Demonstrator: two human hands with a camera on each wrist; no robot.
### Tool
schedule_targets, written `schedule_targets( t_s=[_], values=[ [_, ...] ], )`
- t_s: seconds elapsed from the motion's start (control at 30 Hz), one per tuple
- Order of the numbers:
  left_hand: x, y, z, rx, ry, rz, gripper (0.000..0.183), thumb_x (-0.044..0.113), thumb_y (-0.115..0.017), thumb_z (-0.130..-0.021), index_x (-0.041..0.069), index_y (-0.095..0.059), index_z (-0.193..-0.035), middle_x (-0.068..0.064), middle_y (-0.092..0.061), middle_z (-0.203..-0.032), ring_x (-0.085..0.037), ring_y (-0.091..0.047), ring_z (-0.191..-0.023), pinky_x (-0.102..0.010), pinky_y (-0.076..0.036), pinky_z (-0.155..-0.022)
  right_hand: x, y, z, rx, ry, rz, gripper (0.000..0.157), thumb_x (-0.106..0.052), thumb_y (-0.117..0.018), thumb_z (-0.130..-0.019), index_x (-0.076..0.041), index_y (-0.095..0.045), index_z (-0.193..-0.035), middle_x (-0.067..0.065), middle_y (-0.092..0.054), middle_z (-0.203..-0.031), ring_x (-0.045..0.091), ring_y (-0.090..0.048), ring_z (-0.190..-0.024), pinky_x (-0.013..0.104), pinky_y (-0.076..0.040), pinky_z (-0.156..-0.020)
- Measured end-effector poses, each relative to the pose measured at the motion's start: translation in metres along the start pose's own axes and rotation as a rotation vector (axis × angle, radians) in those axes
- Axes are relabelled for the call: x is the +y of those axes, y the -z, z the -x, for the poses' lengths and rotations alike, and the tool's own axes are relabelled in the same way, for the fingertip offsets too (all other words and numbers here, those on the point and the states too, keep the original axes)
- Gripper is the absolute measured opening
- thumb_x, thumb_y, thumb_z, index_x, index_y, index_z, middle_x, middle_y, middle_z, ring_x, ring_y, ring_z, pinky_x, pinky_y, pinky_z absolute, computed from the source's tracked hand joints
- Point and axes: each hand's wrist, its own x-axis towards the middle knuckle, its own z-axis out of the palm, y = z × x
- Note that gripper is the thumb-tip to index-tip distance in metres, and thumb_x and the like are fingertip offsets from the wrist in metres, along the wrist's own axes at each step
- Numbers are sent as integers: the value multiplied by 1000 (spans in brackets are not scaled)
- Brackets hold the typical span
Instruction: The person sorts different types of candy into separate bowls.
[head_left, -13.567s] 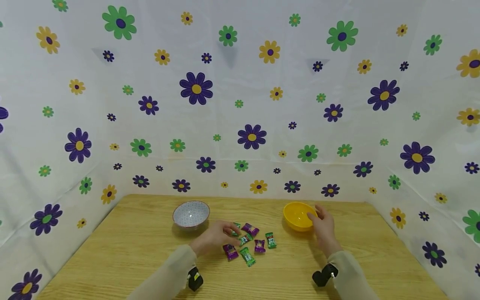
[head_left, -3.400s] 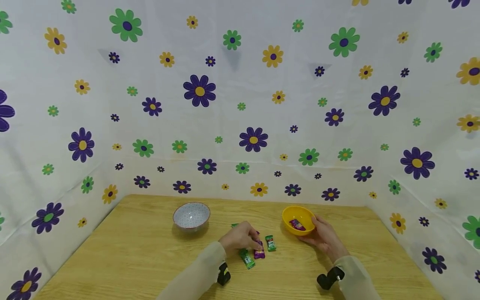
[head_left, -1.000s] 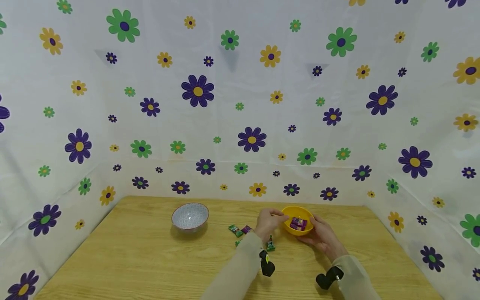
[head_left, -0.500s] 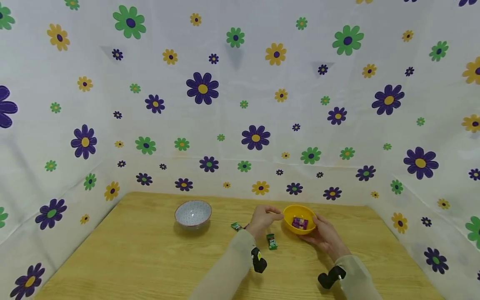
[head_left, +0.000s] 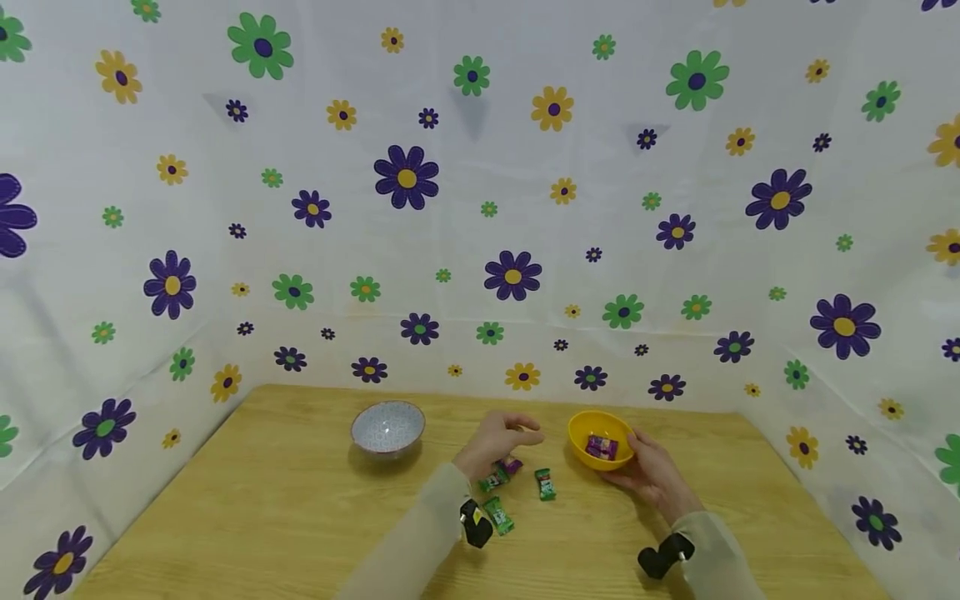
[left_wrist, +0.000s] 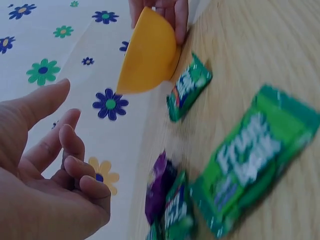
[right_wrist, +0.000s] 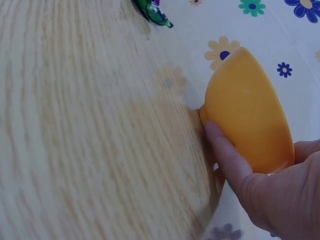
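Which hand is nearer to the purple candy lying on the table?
The left. The left hand hovers close by the purple candy, not touching it; the right hand is farther right, holding the yellow bowl.

Flowered white sheeting (head_left: 450,225), perhaps plastic, behind a wood-grain table (head_left: 262,517)

Left bowl (head_left: 387,427) on table (head_left: 262,500), sweets (head_left: 602,447) in right bowl (head_left: 585,427), loose sweets (head_left: 545,484) between and before both bowls
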Motion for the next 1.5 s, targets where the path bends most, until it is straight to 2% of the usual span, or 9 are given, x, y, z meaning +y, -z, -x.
schedule_targets(
  t_s=[0.07, 0.17, 0.3, 0.53, 0.8, 1.03, 1.27, 1.37, 1.5],
  values=[
    [-3, 9, 0, -10, -8, -15, 26, 28, -74, -87, 11, -71, -106, -3, -65, -110, -22, -53, -91, -36, -46, -79, 0, 0, 0, 0, -1, -3, 56, -23, -26, -109, -11, -4, -158, 23, -7, -162, 46, -18, -146, 66, -34, -103],
    [-8, 20, 1, -27, -12, -22, 30, 30, -74, -87, 11, -70, -110, -5, -65, -117, -23, -57, -100, -45, -46, -92, 0, 0, 1, 2, -4, -8, 56, -23, -27, -109, -11, -4, -158, 23, -7, -163, 46, -17, -147, 66, -34, -103],
    [-16, 33, 3, -56, -18, -15, 37, 27, -73, -87, 5, -67, -116, -7, -64, -119, -21, -57, -99, -43, -47, -88, 1, -1, 3, 6, -11, -9, 57, -23, -27, -108, -12, -3, -158, 23, -5, -163, 47, -16, -147, 66, -35, -102],
    [-16, 49, 7, -60, -26, -63, 32, 21, -73, -88, 1, -68, -113, -7, -62, -103, -19, -53, -89, -37, -47, -81, 0, -1, 2, 8, -7, 10, 57, -24, -26, -108, -12, -2, -158, 22, -6, -163, 46, -17, -147, 65, -35, -102],
    [-19, 56, 6, -63, -17, -121, 32, 18, -72, -88, -1, -68, -113, -4, -57, -92, -18, -48, -84, -30, -43, -72, -4, 0, -3, 6, -40, -3, 56, -24, -27, -108, -15, -3, -159, 20, -5, -164, 45, -16, -147, 65, -35, -103],
    [-20, 58, 3, -36, 32, -152, 29, 19, -73, -88, 3, -69, -112, -4, -56, -96, -20, -46, -90, -29, -39, -73, -7, 0, -3, 13, -53, 2, 57, -23, -28, -108, -15, -3, -159, 20, -6, -164, 45, -17, -147, 64, -35, -102],
    [-22, 60, -2, -45, 9, -180, 23, 14, -72, -88, 3, -72, -109, -3, -55, -89, -17, -44, -83, -27, -37, -68, -10, -1, -3, 6, -50, -3, 57, -23, -28, -108, -15, -3, -159, 20, -6, -164, 44, -17, -147, 64, -35, -103],
    [-20, 60, -1, -58, -2, -224, 22, 13, -72, -89, 5, -73, -109, -3, -58, -94, -17, -45, -85, -27, -37, -69, -9, -1, -5, 10, -49, 1, 57, -24, -29, -108, -15, -5, -159, 21, -7, -163, 45, -18, -147, 64, -36, -102],
    [-19, 57, 1, -56, -11, -297, 23, 17, -72, -89, 6, -73, -109, -5, -64, -112, -19, -49, -92, -29, -42, -77, -7, -1, -6, 15, -49, 11, 56, -24, -29, -108, -14, -6, -159, 21, -8, -163, 46, -20, -146, 64, -37, -101]
  ],
)
